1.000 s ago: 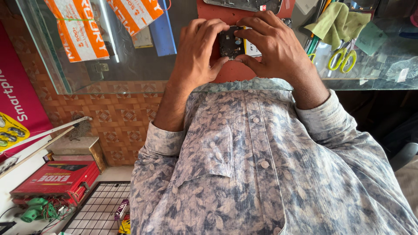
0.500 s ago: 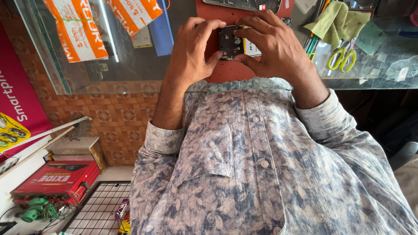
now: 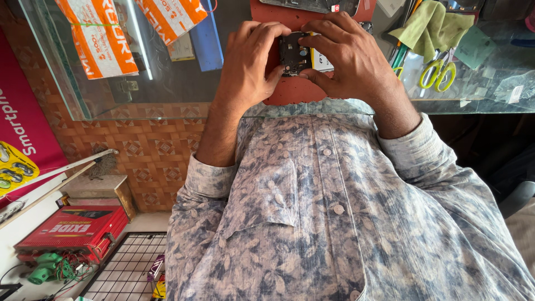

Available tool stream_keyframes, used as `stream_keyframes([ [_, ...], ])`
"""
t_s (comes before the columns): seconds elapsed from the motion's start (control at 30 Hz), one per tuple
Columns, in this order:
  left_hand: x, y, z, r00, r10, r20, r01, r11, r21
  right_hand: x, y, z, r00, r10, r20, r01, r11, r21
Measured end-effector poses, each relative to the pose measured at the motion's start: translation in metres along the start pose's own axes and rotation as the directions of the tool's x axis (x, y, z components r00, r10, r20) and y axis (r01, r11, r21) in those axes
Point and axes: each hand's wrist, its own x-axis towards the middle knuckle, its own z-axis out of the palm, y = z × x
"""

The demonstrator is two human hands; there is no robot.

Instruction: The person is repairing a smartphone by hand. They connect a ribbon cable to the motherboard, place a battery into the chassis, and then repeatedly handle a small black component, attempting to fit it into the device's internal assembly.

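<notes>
**Both hands gripping opened phone over red mat**

Left hand (image 3: 245,67) and right hand (image 3: 351,58) are closing their fingers around an opened phone body (image 3: 295,54), holding it above the red mat (image 3: 290,92) on the glass worktop (image 3: 167,83). Yellow-handled scissors (image 3: 437,72) and a green cloth (image 3: 432,25) are lying to the right. A red box (image 3: 72,226) is sitting on the floor below; its contents are not visible.

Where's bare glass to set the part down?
Bare glass counter lies between the orange packets and the left hand. Right of the right hand it is crowded: green cloth, scissors, pens.
</notes>
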Motion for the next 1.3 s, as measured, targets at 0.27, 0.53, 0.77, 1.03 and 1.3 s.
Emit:
stream_keyframes([
  [0.27, -0.002, -0.001, -0.001, 1.0, 0.013, -0.024, -0.014, 0.999, -0.049, -0.001, 0.0, 0.001, 1.0, -0.014, -0.01, 0.014, 1.0, -0.007],
  [0.53, -0.003, -0.001, 0.003, 1.0, -0.01, -0.019, 0.009, 0.998, -0.067, -0.005, 0.002, 0.003, 1.0, -0.012, -0.006, 0.012, 1.0, 0.009],
  [0.77, -0.003, -0.001, 0.007, 1.0, -0.002, -0.029, 0.001, 0.999, -0.037, -0.007, 0.002, 0.005, 1.0, -0.014, -0.017, 0.015, 1.0, 0.018],
  [1.03, -0.014, -0.014, -0.001, 0.996, -0.025, 0.082, 0.04, 0.982, -0.183, -0.01, -0.001, 0.006, 0.999, -0.022, -0.038, 0.023, 0.999, 0.023],
  [1.3, -0.013, -0.007, 0.003, 0.999, 0.022, 0.039, -0.017, 0.99, -0.14, -0.01, -0.005, 0.007, 0.999, 0.007, -0.052, -0.007, 1.0, -0.002],
])
